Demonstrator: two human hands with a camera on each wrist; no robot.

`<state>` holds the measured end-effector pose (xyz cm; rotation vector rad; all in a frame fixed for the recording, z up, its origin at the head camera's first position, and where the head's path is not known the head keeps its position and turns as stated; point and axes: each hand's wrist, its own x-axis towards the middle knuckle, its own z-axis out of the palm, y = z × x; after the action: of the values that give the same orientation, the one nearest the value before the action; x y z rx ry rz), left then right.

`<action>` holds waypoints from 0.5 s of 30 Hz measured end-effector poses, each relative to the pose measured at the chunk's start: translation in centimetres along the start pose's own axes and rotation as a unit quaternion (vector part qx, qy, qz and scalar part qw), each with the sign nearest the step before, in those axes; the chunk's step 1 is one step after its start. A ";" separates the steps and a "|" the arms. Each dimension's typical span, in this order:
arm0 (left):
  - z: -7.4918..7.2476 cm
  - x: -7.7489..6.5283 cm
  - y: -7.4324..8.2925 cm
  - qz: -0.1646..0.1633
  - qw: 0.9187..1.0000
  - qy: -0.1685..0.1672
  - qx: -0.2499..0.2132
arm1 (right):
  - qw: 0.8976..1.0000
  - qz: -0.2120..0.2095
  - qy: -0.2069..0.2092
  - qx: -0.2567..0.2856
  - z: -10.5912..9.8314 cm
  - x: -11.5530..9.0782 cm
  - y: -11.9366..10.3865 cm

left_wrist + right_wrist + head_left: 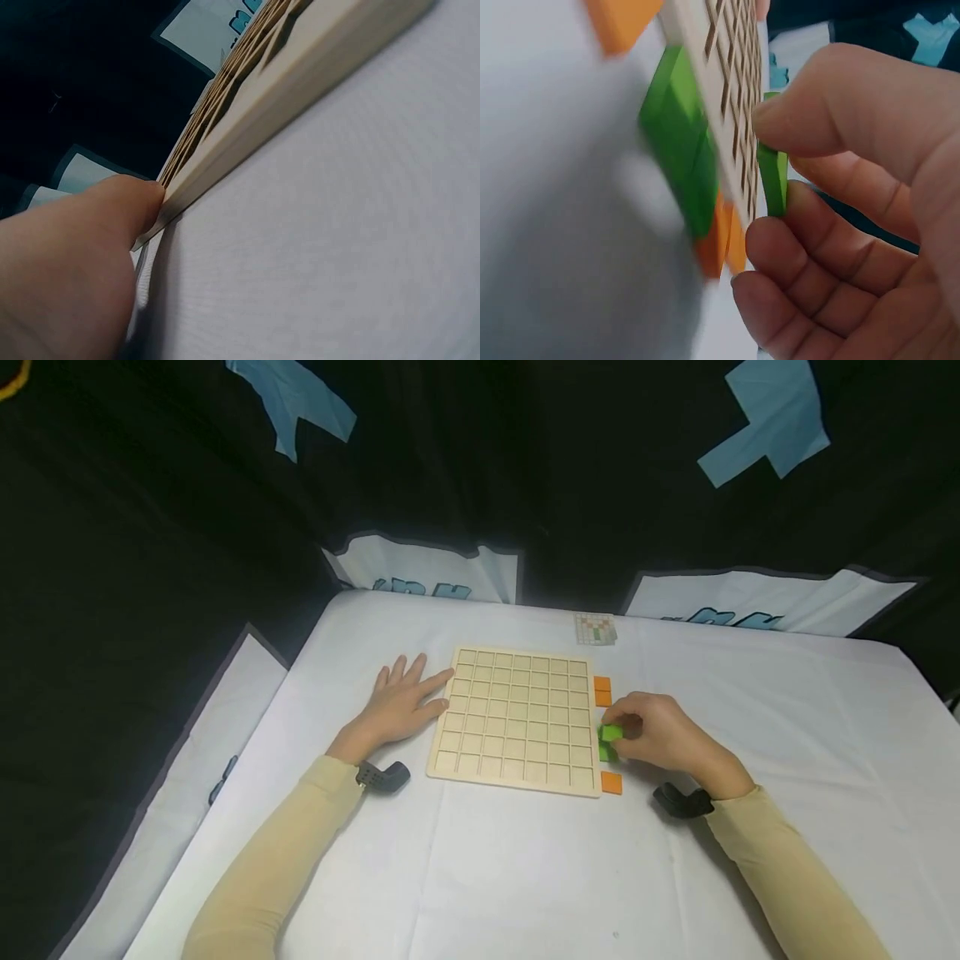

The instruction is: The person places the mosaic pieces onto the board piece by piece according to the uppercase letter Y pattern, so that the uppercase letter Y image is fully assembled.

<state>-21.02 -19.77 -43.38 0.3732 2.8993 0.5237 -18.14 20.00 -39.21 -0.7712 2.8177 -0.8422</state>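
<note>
A square wooden grid board (517, 720) with shallow square cells lies flat on the white table. At its left edge rests my left hand (397, 703), fingers spread straight, with thumb and forefinger touching the rim; the left wrist view shows the thumb (124, 199) against the board's side. My right hand (656, 732) pinches a green square tile (774, 176) between thumb and fingers beside the board's right edge. Beneath it, green tiles (679, 142) lie along that edge, partly hidden by the hand in the head view.
Orange tiles (603, 692) lie beyond the green ones, and another orange tile (611, 782) is nearer, by the board's front right corner. A small card (595, 629) with a coloured grid pattern lies behind the board. Black curtains (480, 460) hang at the back and left.
</note>
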 end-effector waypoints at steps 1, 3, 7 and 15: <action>0.0 0.0 -0.1 -0.001 1.000 0.000 -0.002 | 1.000 -0.006 -0.001 0.005 0.1 0.4 -0.4; -0.1 0.0 -0.1 -0.003 1.000 -0.001 -0.006 | 1.000 -0.020 -0.005 0.011 0.4 1.2 -1.1; -0.2 -0.2 0.0 -0.004 1.000 0.000 -0.005 | 0.998 -0.048 -0.008 0.028 1.2 2.6 -2.7; 0.1 0.0 -0.1 -0.002 1.000 0.004 -0.005 | 0.996 -0.087 -0.011 0.032 2.9 4.5 -5.4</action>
<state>-21.02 -19.80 -43.47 0.3635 2.9028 0.5385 -18.97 12.54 -38.52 -1.0198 2.7203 -0.9367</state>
